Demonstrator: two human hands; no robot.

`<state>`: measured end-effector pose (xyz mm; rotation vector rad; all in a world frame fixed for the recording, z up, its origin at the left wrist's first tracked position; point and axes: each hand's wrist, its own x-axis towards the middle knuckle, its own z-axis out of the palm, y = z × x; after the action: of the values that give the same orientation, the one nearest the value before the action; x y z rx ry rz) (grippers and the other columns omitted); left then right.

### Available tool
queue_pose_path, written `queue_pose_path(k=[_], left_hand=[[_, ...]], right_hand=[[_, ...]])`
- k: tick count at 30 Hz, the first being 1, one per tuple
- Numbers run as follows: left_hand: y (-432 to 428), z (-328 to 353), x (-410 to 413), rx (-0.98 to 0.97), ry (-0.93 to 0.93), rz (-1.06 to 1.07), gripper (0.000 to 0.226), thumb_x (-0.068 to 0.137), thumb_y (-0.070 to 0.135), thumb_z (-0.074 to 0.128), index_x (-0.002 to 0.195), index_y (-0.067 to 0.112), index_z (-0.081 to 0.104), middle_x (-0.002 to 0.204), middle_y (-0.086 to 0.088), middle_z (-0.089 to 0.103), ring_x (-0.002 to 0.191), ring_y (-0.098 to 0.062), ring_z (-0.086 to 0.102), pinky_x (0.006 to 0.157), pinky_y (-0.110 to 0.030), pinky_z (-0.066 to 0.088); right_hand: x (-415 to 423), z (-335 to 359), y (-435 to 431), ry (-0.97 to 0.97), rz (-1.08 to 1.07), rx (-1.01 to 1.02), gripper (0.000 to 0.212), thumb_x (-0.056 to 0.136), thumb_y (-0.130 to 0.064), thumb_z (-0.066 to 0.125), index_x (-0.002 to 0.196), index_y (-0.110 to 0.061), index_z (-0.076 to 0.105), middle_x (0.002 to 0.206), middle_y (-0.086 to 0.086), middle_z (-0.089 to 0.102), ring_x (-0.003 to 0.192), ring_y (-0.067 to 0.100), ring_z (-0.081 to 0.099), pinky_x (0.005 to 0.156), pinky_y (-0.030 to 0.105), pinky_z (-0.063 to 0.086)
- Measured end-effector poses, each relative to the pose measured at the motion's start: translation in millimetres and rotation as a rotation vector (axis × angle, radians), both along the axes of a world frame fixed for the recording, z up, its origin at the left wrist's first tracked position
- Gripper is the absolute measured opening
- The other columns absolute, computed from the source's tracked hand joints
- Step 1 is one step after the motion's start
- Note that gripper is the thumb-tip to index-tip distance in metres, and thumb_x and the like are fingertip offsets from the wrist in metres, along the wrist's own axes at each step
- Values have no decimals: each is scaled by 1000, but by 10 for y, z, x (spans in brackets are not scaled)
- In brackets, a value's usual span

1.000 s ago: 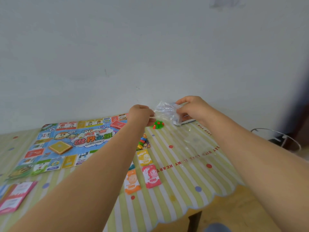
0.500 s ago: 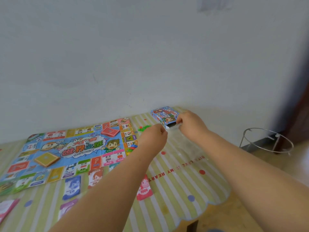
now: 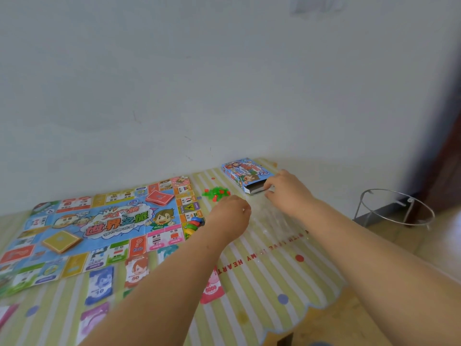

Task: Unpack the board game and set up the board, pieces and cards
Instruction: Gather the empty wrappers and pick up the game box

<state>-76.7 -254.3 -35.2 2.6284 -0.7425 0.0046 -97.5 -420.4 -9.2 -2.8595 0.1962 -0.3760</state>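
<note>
Both hands were curled, grip undeterminable: left hand (image 3: 232, 211) beside the green-and-red pieces (image 3: 216, 192), right hand (image 3: 287, 193) at the open end of the game box (image 3: 243, 172), with the board (image 3: 107, 221) flat on the table (image 3: 262, 278).

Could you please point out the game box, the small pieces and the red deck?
game box (image 3: 245, 172): head view, printed top face.
small pieces (image 3: 215, 193): head view, pile's middle.
red deck (image 3: 159, 197): head view, top card.

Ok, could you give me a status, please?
Left hand curled, right hand at game box mouth, grips unclear. Board laid, houses out. Clear bag between hands.
</note>
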Motion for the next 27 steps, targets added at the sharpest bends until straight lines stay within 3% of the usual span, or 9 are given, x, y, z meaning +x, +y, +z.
queue_pose_path(k=[3, 7, 16, 20, 24, 27], left_hand=[[-11, -12, -29, 54, 1, 10, 32, 98, 25, 40, 108, 11, 66, 119, -4, 56, 111, -22, 50, 93, -39, 46], [-37, -23, -71, 62, -18, 2, 29, 97, 22, 42, 107, 11, 68, 113, -6, 59, 109, -22, 51, 89, -34, 46], [-124, -65, -160, 12, -46, -71, 26, 95, 26, 48, 109, 19, 69, 114, -4, 61, 114, -19, 48, 92, -29, 41], [-145, -9, -143, -51, -70, -65, 25, 95, 26, 48, 108, 20, 69, 118, -2, 61, 116, -19, 49, 94, -30, 42], [-135, 100, -99, -194, -45, 40, 26, 97, 22, 46, 111, 22, 68, 126, 1, 56, 100, -21, 61, 79, -27, 50], [-112, 154, -18, -234, -10, 124, 28, 98, 20, 43, 117, 25, 64, 131, 3, 55, 94, -22, 65, 65, -23, 48]], right_hand=[[-27, -22, -35, -2, 9, -1, 28, 92, -16, 54, 117, -20, 66, 123, 4, 50, 117, 25, 48, 92, 35, 44], [-87, -83, -21, 105, 46, -28, 24, 92, -21, 56, 111, -22, 70, 121, 2, 62, 109, 23, 59, 89, 33, 49], [-209, -208, -62, 168, 17, -166, 22, 90, -31, 52, 104, -33, 69, 111, 4, 61, 109, 23, 51, 83, 33, 45], [-235, -87, -77, 106, -16, -177, 23, 90, -27, 50, 98, -32, 71, 102, 2, 64, 103, 24, 55, 79, 31, 45], [-133, 77, -81, 28, -30, -64, 22, 87, -15, 49, 73, -24, 64, 79, 0, 59, 84, 27, 59, 63, 27, 41], [14, 146, -93, -7, -14, 28, 23, 88, -13, 52, 95, -23, 72, 101, 1, 66, 96, 26, 61, 77, 32, 50]])
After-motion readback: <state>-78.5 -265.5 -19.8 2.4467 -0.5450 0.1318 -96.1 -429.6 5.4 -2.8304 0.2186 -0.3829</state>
